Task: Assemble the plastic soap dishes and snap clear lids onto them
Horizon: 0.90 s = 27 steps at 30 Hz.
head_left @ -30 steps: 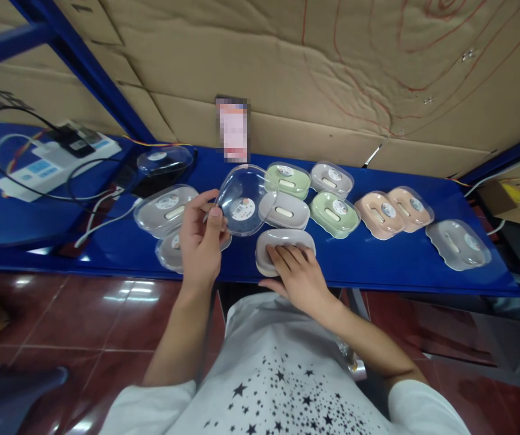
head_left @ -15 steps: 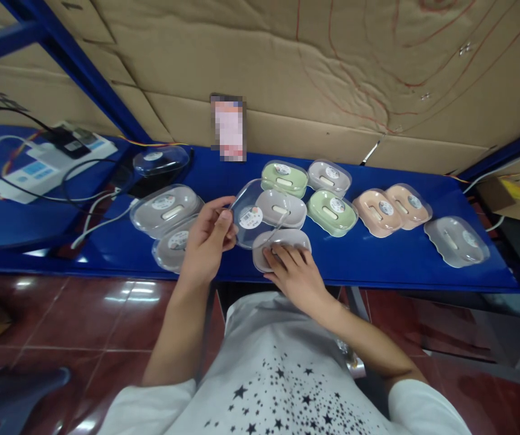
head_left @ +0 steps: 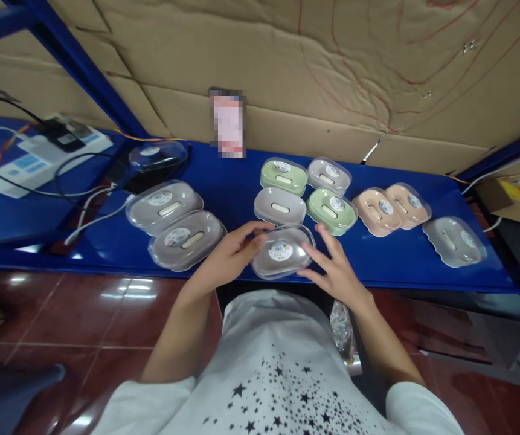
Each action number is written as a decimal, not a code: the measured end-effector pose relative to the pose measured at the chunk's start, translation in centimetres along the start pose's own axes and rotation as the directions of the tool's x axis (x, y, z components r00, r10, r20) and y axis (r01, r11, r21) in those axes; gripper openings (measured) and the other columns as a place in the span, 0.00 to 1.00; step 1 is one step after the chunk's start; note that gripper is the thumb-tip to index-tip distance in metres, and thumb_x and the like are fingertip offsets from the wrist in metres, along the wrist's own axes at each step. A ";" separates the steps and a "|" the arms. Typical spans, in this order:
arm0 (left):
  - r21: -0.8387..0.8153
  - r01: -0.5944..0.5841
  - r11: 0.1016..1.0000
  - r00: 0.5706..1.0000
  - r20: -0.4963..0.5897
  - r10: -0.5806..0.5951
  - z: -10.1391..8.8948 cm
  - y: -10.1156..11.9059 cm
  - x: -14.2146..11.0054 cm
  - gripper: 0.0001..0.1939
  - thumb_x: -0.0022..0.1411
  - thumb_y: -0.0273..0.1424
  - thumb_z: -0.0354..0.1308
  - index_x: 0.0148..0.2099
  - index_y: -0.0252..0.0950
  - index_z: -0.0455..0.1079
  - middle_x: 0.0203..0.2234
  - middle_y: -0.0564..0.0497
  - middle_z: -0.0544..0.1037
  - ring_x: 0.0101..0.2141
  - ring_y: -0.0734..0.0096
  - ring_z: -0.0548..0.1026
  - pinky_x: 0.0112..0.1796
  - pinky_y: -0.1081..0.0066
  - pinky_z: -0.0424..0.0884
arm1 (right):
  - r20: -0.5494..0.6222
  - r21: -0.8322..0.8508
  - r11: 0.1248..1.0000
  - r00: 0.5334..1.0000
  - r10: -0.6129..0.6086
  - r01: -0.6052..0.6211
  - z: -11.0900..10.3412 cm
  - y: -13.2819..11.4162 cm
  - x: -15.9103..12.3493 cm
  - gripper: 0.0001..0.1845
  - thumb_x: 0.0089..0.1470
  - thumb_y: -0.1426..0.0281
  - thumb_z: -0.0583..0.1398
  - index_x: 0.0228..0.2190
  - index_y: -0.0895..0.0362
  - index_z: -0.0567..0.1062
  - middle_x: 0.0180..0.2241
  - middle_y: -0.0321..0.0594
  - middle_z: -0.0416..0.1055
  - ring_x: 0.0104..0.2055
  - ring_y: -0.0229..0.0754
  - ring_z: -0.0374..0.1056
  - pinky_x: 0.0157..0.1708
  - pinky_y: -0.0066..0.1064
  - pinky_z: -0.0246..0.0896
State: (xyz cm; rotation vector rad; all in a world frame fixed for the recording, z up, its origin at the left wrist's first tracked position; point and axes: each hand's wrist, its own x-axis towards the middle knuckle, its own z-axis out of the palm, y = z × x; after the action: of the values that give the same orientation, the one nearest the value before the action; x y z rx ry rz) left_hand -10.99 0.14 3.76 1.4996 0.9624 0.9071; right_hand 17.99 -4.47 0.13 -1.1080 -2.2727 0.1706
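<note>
At the near edge of the table lies a grey soap dish (head_left: pixel 265 267) with a clear plastic lid (head_left: pixel 299 249) over it. The lid carries a round white label. My left hand (head_left: pixel 237 254) grips the lid's left end, thumb on top. At the right end, my right hand (head_left: pixel 334 266) has its fingers spread, the tips at or touching the lid. Whether the lid sits fully down on the dish I cannot tell. Just behind is a grey soap dish without a lid (head_left: pixel 279 206), its white insert showing.
Lidded soap dishes stand around: grey ones (head_left: pixel 186 240) at left, green ones (head_left: pixel 332 212) behind, peach ones (head_left: pixel 378 212) and a grey one (head_left: pixel 456 243) at right. A phone (head_left: pixel 227 124) leans on the cardboard (head_left: pixel 269 66). Cables and a power strip (head_left: pixel 46 157) lie at far left.
My left hand has brought the clear lid right and down over the near grey dish. My right hand has lifted out of the dish and moved to its right end.
</note>
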 end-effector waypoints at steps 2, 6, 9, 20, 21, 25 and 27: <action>0.064 -0.034 0.997 0.999 -0.033 0.036 0.5 0.2 -0.1 0.19 0.75 0.47 0.58 0.58 0.42 0.79 0.34 0.49 0.80 0.26 0.72 0.72 0.25 0.75 0.69 | 0.059 0.043 0.998 0.997 -0.056 0.053 -0.5 0.3 0.4 0.37 0.69 0.62 0.65 0.73 0.38 0.61 0.78 0.42 0.51 0.77 0.58 0.55 0.70 0.60 0.65; 0.328 -0.122 0.937 0.978 -0.122 0.170 0.9 1.1 -1.3 0.20 0.79 0.44 0.54 0.63 0.44 0.76 0.56 0.42 0.80 0.51 0.59 0.81 0.47 0.62 0.81 | -0.036 0.126 0.991 0.999 -0.036 0.040 -0.4 0.5 0.7 0.37 0.69 0.63 0.65 0.74 0.40 0.61 0.77 0.43 0.53 0.76 0.56 0.57 0.71 0.59 0.64; 0.522 -0.176 0.835 0.965 -0.074 0.250 1.1 0.6 -3.0 0.25 0.77 0.44 0.57 0.71 0.49 0.68 0.71 0.43 0.68 0.67 0.49 0.71 0.64 0.47 0.72 | -0.085 0.153 0.988 0.996 0.028 -0.015 0.0 0.6 0.4 0.38 0.69 0.63 0.65 0.74 0.41 0.60 0.77 0.44 0.54 0.75 0.56 0.60 0.70 0.58 0.65; 0.647 -0.153 0.747 0.970 -0.046 0.238 1.8 -5.0 -5.4 0.38 0.71 0.44 0.66 0.76 0.54 0.54 0.74 0.41 0.61 0.71 0.43 0.66 0.67 0.39 0.68 | 0.057 -0.058 0.996 0.995 0.077 -0.074 0.8 0.0 0.6 0.28 0.70 0.56 0.64 0.67 0.44 0.72 0.72 0.46 0.65 0.68 0.54 0.69 0.65 0.55 0.70; 0.655 -0.179 0.734 0.960 -0.046 0.275 1.8 -5.2 -5.3 0.37 0.71 0.43 0.66 0.76 0.53 0.55 0.73 0.40 0.62 0.71 0.44 0.67 0.67 0.40 0.69 | 0.062 -0.061 0.996 0.996 0.064 -0.061 0.7 0.0 0.6 0.28 0.70 0.56 0.64 0.68 0.44 0.72 0.72 0.46 0.65 0.69 0.54 0.68 0.65 0.55 0.70; 0.682 -0.261 0.683 0.915 -0.050 0.399 1.6 -6.0 -5.2 0.35 0.71 0.40 0.67 0.74 0.51 0.57 0.73 0.38 0.64 0.69 0.46 0.70 0.65 0.43 0.73 | 0.087 -0.054 0.998 0.996 -0.005 0.010 0.5 0.0 0.6 0.29 0.71 0.58 0.62 0.69 0.48 0.70 0.73 0.50 0.62 0.72 0.54 0.65 0.67 0.54 0.68; 0.686 -0.270 0.675 0.908 -0.052 0.416 1.6 -6.2 -5.2 0.36 0.71 0.41 0.68 0.74 0.50 0.57 0.72 0.38 0.65 0.68 0.47 0.71 0.64 0.44 0.75 | 0.108 -0.050 0.999 0.994 -0.009 0.015 0.5 0.0 0.7 0.29 0.72 0.58 0.62 0.70 0.47 0.69 0.74 0.50 0.61 0.73 0.54 0.63 0.68 0.54 0.67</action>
State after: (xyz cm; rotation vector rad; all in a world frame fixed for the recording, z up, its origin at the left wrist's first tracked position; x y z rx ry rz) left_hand -12.09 -4.68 -2.80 2.3044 1.2634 1.0602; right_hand 17.38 -3.88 0.06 -1.1358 -2.3912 0.1721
